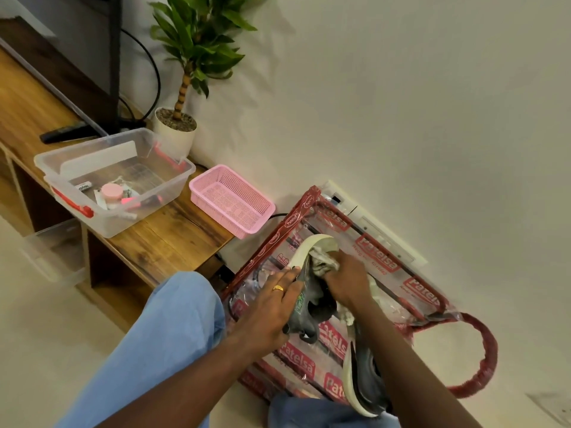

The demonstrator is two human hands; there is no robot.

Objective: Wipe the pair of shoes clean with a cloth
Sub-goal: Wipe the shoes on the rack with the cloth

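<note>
A grey shoe with a cream sole [309, 267] is held above a clear plastic bag with red trim [386, 273]. My left hand [272, 307] grips the shoe along its side and heel. My right hand [347, 279] holds a crumpled pale cloth [323, 259] bunched against the shoe's toe end. The second grey shoe [364, 384] lies on its side on the bag, near my right forearm, partly hidden by it.
A pink mesh basket [231, 202] sits at the end of a low wooden bench [173, 239]. On the bench are a clear storage box [114, 180] with small items, and a potted plant [179, 131]. My blue-trousered legs are in the foreground.
</note>
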